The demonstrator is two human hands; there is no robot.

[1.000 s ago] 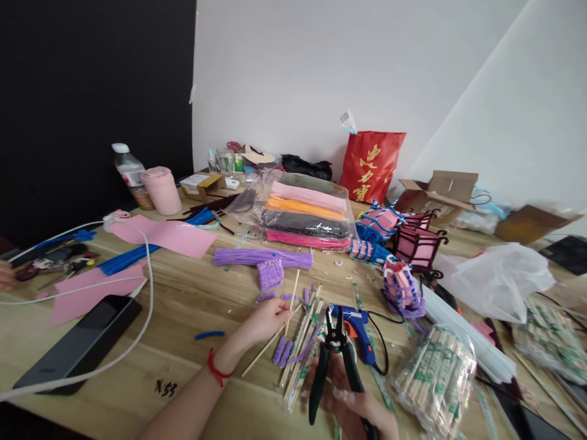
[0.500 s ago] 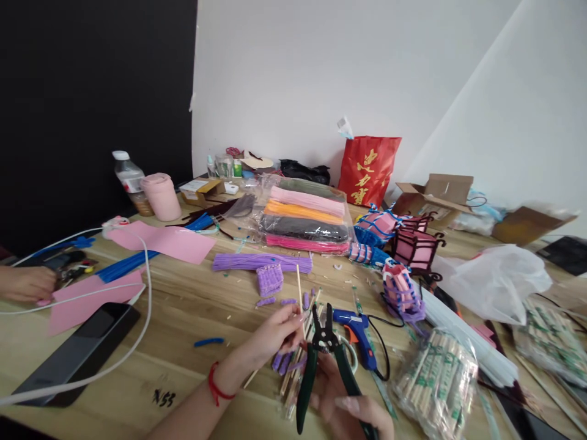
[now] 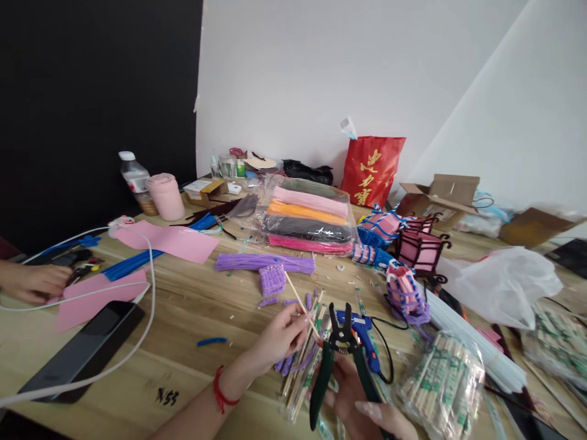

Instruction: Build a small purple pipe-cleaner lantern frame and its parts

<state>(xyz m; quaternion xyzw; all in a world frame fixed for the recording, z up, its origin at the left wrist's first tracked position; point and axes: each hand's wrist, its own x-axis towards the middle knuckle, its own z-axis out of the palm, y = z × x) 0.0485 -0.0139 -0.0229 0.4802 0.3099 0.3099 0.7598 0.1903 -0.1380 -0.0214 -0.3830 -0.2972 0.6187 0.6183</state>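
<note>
My left hand [image 3: 277, 339], with a red string on its wrist, pinches a thin wooden chopstick [image 3: 296, 294] that slants up and to the left. My right hand [image 3: 351, 391] is closed around the dark green handles of wire-stripping pliers [image 3: 342, 342]. The pliers' black jaws are spread and point away from me; the chopstick's lower end lies just left of them. Under my hands are several loose chopsticks [image 3: 293, 391] and purple fuzzy stems. A blue glue gun [image 3: 364, 333] lies behind the pliers. Beyond my left hand sits a purple woven block [image 3: 273, 280].
Bagged chopsticks [image 3: 443, 379] lie at the right, near white stems [image 3: 477, 342]. Small pink lanterns [image 3: 419, 247] stand behind. Bagged coloured stems [image 3: 307, 214] fill the back middle. A phone [image 3: 85, 354] and white cable are at the left; another person's hand [image 3: 39, 281] is beyond.
The chopstick has tipped from nearly upright to slanting left, its lower end nearer the pliers. My right hand and the pliers have shifted a little to the right.
</note>
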